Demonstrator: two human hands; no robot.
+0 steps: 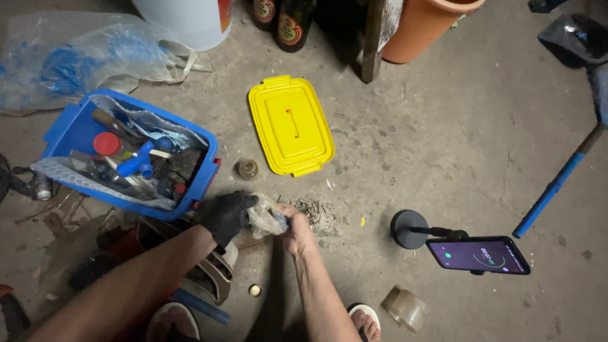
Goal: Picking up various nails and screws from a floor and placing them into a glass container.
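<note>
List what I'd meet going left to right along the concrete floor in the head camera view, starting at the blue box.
Blue toolbox → small round fitting → yellow lid → scattered nails → black round stand base → phone → blue handle.

Stained grey concrete floor (pixel 443 139), dimly lit, with a wooden post (pixel 372 38) at the top.

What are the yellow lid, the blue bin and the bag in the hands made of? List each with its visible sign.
Yellow lid: likely moulded plastic, smooth, slightly glossy, with formed rim and clips.
Blue bin: likely rigid plastic, uniform colour, rounded corners.
Bag: thin clear plastic film, crinkled and see-through, held by left hand and right hand.
</note>
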